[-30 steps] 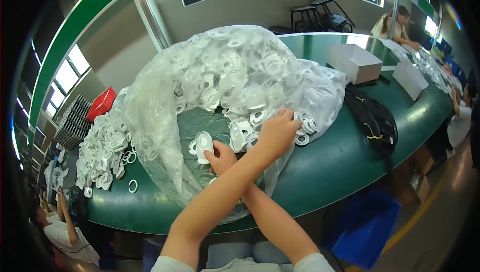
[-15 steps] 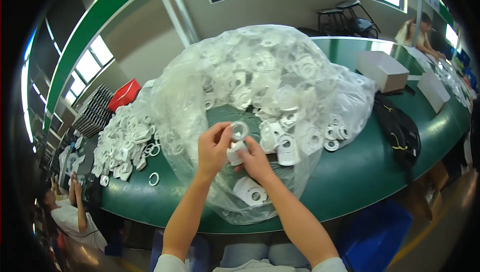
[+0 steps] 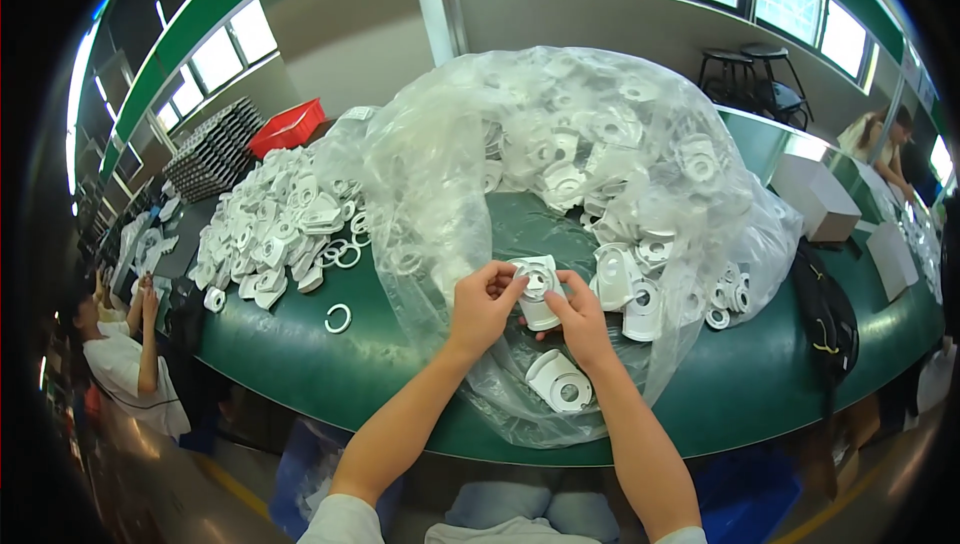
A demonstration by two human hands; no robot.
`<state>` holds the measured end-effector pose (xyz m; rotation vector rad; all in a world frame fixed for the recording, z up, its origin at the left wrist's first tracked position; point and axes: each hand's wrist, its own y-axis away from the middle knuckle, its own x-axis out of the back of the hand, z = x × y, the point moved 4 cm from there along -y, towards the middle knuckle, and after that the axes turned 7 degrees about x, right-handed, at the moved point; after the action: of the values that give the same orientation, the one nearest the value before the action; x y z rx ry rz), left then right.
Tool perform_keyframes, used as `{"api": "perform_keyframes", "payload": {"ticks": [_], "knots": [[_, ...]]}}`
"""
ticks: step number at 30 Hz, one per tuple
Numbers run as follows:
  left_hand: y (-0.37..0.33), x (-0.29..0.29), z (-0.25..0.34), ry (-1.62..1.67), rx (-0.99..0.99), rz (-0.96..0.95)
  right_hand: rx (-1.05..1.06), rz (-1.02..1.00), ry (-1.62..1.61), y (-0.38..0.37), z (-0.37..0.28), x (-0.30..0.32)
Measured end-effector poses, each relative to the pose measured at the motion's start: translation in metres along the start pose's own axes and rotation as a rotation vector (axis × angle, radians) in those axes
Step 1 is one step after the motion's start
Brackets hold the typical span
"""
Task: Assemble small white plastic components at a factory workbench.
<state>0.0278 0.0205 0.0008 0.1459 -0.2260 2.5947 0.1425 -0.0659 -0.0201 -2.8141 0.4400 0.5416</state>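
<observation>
My left hand (image 3: 482, 306) and my right hand (image 3: 582, 322) grip a white plastic part (image 3: 541, 318) between them, low over the bag's opening. A pale ring (image 3: 537, 266) lies against the part's round face, with my left fingertips pressing at its edge. My right thumb rests on the part's right side; some right fingers are hidden beneath. Just below, a similar white part with a round hole (image 3: 545, 374) lies on the clear plastic. A large clear bag (image 3: 430, 169) spreads beyond my hands, with many white parts (image 3: 614, 279) inside and at its mouth.
A heap of white parts (image 3: 262, 234) covers the green table (image 3: 300, 374) at left, with a loose ring (image 3: 338, 319) nearby. Behind stand a red bin (image 3: 288, 128) and stacked trays (image 3: 212, 152). Boxes (image 3: 815, 199) and a black bag (image 3: 825, 309) are at right. Other people work at both sides.
The ring, held up apart in my left hand earlier, is now against the white part's face. Both hands have come together around the part. The view has shifted left.
</observation>
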Motion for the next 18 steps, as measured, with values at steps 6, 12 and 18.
{"api": "perform_keyframes", "payload": {"ticks": [6, 12, 18], "knots": [[0.000, 0.001, -0.005, 0.090, 0.000, -0.059, 0.031, -0.007, 0.153, -0.001, -0.004, -0.001], [0.015, 0.017, 0.022, -0.261, -0.281, -0.039, 0.014, 0.079, 0.252, 0.002, -0.010, -0.006], [0.068, 0.125, 0.034, -0.511, -0.216, 0.384, 0.014, 0.090, 0.207, 0.004, -0.003, 0.000]]}}
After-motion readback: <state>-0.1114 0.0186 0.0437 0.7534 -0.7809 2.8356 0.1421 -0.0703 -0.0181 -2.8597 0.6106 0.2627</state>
